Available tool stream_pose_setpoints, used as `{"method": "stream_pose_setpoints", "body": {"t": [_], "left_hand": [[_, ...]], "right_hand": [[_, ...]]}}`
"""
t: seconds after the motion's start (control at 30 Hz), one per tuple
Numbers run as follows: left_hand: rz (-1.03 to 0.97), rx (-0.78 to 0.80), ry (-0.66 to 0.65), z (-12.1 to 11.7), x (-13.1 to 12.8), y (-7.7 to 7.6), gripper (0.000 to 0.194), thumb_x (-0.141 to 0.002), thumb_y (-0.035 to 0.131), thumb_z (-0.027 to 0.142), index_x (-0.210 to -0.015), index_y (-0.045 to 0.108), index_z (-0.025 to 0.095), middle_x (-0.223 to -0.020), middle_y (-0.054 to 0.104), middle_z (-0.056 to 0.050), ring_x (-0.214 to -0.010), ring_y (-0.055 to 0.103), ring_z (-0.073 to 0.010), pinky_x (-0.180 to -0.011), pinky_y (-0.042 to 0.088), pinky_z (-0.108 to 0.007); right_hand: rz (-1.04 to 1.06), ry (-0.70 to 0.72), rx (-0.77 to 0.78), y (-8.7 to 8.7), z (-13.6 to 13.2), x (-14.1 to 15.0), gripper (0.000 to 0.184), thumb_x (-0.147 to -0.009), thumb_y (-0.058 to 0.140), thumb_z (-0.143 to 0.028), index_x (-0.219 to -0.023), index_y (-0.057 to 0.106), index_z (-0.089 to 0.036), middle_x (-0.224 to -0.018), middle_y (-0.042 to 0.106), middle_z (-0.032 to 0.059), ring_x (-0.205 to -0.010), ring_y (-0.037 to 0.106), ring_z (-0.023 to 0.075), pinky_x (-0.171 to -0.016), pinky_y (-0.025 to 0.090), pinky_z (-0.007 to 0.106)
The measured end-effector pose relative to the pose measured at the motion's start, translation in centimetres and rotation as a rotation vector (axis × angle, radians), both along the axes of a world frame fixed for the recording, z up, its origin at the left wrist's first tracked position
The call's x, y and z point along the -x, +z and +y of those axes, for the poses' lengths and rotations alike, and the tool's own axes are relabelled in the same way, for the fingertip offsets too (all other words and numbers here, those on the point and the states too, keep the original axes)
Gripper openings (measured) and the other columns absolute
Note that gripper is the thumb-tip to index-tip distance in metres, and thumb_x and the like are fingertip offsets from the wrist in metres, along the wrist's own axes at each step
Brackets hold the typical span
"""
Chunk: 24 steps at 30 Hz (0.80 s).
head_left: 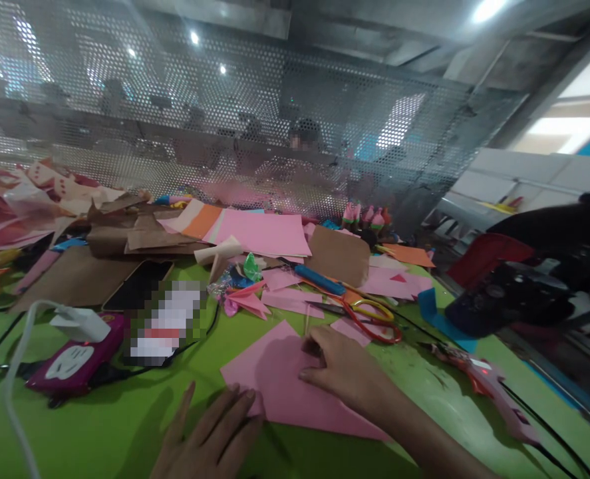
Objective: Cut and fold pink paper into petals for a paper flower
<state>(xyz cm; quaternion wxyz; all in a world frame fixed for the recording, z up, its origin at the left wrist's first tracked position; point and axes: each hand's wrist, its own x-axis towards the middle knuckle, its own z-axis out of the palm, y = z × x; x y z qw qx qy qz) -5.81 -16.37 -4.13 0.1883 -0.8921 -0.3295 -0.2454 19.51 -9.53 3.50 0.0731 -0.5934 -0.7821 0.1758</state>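
A sheet of pink paper [279, 392] lies on the green table in front of me, its corners pointing up and to the lower right. My left hand [215, 429] rests by the paper's lower left edge, fingers stretched out and fingertips on it. Over the middle of the sheet, my right hand [337, 366] is curled, with a thin pale stick [307, 324] rising from its bent fingers. Its thumb stays apart below them, close to the paper. Red and yellow-handled scissors [374, 319] lie just beyond the right hand.
At right lies a pink glue gun [499, 392] with its cable. A purple power strip [78, 362] with a white plug sits at left, near a phone [138, 283]. Pink sheets [259, 233], brown cardboard [339, 253] and a blue-handled cutter [319, 279] lie behind. A perforated metal screen [199, 133] stands beyond.
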Motion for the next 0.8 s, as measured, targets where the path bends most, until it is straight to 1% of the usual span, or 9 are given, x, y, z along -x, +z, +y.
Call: {"method": "stream_pose_setpoints", "body": {"t": [0.1, 0.17, 0.27, 0.3, 0.37, 0.47, 0.57, 0.67, 0.8], "left_hand": [[0.004, 0.021, -0.008, 0.2, 0.6, 0.6, 0.034, -0.092, 0.044, 0.047, -0.111, 0.065, 0.028, -0.11, 0.073, 0.003, -0.095, 0.066, -0.0185, -0.115, -0.013, -0.042], [-0.03, 0.088, 0.035, 0.3, 0.7, 0.8, 0.033, -0.09, 0.05, 0.044, -0.116, 0.062, 0.027, -0.106, 0.074, 0.002, -0.094, 0.065, -0.0186, -0.115, -0.003, -0.039], [-0.109, 0.226, 0.178, 0.9, -0.2, 1.5, 0.045, -0.087, 0.054, 0.037, -0.131, 0.051, 0.025, -0.114, 0.069, -0.003, -0.104, 0.06, -0.0233, -0.105, 0.023, -0.041], [-0.131, 0.296, 0.253, 1.2, -0.7, 2.0, 0.049, -0.088, 0.052, 0.036, -0.135, 0.046, 0.024, -0.12, 0.065, -0.006, -0.108, 0.058, -0.026, -0.1, 0.029, -0.044], [-0.166, 0.428, 0.377, 2.0, -1.8, 3.1, 0.054, -0.086, 0.053, 0.044, -0.134, 0.048, 0.019, -0.119, 0.064, -0.012, -0.106, 0.057, -0.0313, -0.091, 0.036, -0.047], [-0.15, 0.604, 0.468, 3.2, -3.2, 4.8, 0.06, -0.079, 0.063, 0.043, -0.132, 0.051, 0.017, -0.109, 0.066, -0.013, -0.099, 0.058, -0.0337, -0.084, 0.039, -0.048], [-0.154, 0.716, 0.476, 4.0, -3.7, 5.5, 0.051, -0.076, 0.065, 0.038, -0.122, 0.059, 0.017, -0.105, 0.067, -0.012, -0.097, 0.058, -0.0329, -0.085, 0.038, -0.048], [-0.18, 0.788, 0.453, 4.3, -3.7, 5.8, 0.038, -0.074, 0.065, 0.037, -0.107, 0.064, 0.018, -0.102, 0.066, -0.01, -0.097, 0.058, -0.0313, -0.084, 0.038, -0.046], [-0.24, 0.799, 0.416, 4.4, -3.6, 6.1, 0.029, -0.071, 0.065, 0.031, -0.097, 0.063, 0.02, -0.104, 0.063, -0.008, -0.101, 0.055, -0.029, -0.085, 0.039, -0.04]], "right_hand": [[-0.065, -0.011, -0.05, 0.1, -0.3, 0.0, 0.032, -0.071, 0.074, -0.035, -0.094, 0.06, -0.018, -0.095, 0.063, 0.0053, -0.082, 0.056, 0.0216, -0.065, 0.031, 0.028], [-0.11, -0.023, -0.048, 0.3, -0.5, -0.1, 0.032, -0.071, 0.074, -0.039, -0.092, 0.06, -0.018, -0.092, 0.064, 0.0052, -0.079, 0.056, 0.0216, -0.062, 0.029, 0.028], [-0.092, -0.032, -0.024, 0.7, -0.6, -0.1, 0.03, -0.07, 0.074, -0.037, -0.09, 0.061, -0.019, -0.088, 0.064, 0.003, -0.076, 0.055, 0.0199, -0.06, 0.027, 0.027], [-0.074, -0.029, -0.021, 0.8, -0.6, -0.1, 0.028, -0.071, 0.074, -0.036, -0.089, 0.061, -0.02, -0.087, 0.064, 0.0023, -0.075, 0.055, 0.0193, -0.059, 0.027, 0.026], [-0.042, -0.019, -0.027, 0.7, -0.6, -0.1, 0.023, -0.071, 0.074, -0.033, -0.084, 0.061, -0.02, -0.085, 0.063, 0.0011, -0.075, 0.054, 0.0182, -0.059, 0.027, 0.026], [0.003, -0.024, -0.05, 0.4, -0.6, -0.2, 0.02, -0.071, 0.074, -0.029, -0.082, 0.06, -0.02, -0.085, 0.062, 0.0007, -0.076, 0.054, 0.0177, -0.061, 0.029, 0.026], [0.067, -0.056, -0.035, 0.1, -0.7, -0.2, 0.03, -0.068, 0.077, -0.029, -0.092, 0.061, -0.02, -0.093, 0.064, 0.0016, -0.081, 0.056, 0.0186, -0.065, 0.032, 0.026], [0.096, -0.094, -0.006, 0.0, -0.8, -0.2, 0.043, -0.065, 0.079, -0.029, -0.103, 0.06, -0.022, -0.1, 0.064, 0.0024, -0.083, 0.057, 0.0199, -0.066, 0.034, 0.026], [0.119, -0.083, 0.01, 0.0, -0.7, -0.4, 0.046, -0.065, 0.079, -0.029, -0.107, 0.06, -0.022, -0.101, 0.064, 0.0028, -0.086, 0.058, 0.0213, -0.068, 0.035, 0.027]]}}
